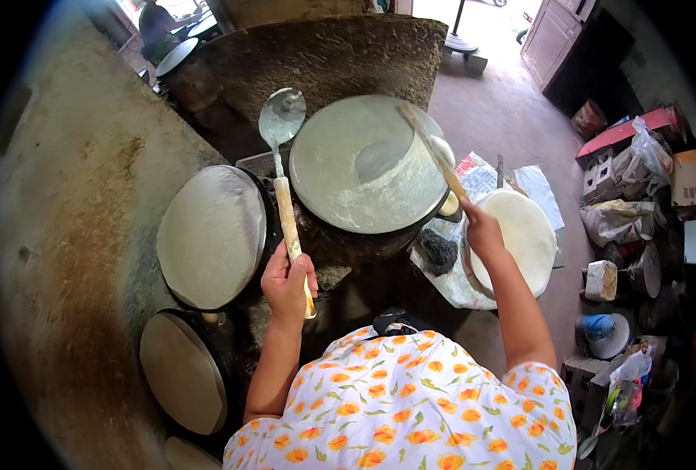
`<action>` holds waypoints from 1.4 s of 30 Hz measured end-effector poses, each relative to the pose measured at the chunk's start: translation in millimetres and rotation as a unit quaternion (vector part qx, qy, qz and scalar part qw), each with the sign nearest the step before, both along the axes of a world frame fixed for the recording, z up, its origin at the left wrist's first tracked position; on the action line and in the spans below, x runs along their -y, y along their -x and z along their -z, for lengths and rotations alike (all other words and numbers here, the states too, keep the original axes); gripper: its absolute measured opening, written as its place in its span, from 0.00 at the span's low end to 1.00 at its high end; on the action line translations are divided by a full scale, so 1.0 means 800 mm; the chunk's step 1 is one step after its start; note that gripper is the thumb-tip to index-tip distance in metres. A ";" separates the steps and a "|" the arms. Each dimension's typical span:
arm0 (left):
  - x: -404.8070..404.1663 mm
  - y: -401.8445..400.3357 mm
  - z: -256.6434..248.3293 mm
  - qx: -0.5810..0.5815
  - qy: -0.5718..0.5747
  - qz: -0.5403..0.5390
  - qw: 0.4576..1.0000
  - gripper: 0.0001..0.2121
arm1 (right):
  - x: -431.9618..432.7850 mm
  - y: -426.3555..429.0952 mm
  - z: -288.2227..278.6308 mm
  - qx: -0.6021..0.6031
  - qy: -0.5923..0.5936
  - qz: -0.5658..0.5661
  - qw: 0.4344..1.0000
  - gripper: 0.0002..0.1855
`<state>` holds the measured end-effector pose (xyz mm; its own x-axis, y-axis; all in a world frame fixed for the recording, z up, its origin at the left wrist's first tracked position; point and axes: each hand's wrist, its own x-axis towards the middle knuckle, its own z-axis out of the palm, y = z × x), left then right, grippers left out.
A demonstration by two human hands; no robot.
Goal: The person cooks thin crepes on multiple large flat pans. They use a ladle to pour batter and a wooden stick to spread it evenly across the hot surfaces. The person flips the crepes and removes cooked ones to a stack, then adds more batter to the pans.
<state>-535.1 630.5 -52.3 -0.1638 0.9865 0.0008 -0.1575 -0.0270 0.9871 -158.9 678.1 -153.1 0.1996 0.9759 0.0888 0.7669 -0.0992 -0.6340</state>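
My left hand [289, 282] grips the pale handle of a metal ladle [283, 117]. The ladle points away from me, and its bowl is coated with whitish batter. In my right hand [486, 232] is a long wooden stick [430, 144], its far end lying over a large round griddle. Pale batter [336, 170] covers most of that griddle, with a darker grey patch near the middle. Close by my right forearm lies a round of pale flatbread [518, 241], on plastic sheeting [442, 288]. Left of the ladle, a second griddle bears a thin pale round [210, 235].
Another covered griddle [183, 373] stands at lower left, along an earthen wall [71, 235]. Behind the main griddle rises a curved, stained panel [312, 59]. A dark clump [439, 251] rests on the sheeting. Bags, boxes and a cinder block [603, 179] line the right side.
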 end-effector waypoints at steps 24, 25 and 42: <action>0.016 0.026 0.003 0.027 0.022 0.035 0.999 0.15 | 0.021 0.067 -0.019 -0.147 0.078 0.014 0.986 0.38; 0.014 0.023 0.002 0.038 0.026 0.042 0.998 0.17 | 0.017 0.084 -0.017 -0.104 0.071 -0.009 0.992 0.37; 0.000 0.025 0.007 0.038 0.119 0.094 0.988 0.13 | 0.044 0.112 -0.069 -0.100 0.083 -0.127 0.983 0.33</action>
<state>-554.8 630.8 -57.8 0.0309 0.9705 -0.2392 -0.2110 0.2402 0.9475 -248.8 643.2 -97.6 -0.0552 0.9942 -0.0926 0.6425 -0.0356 -0.7655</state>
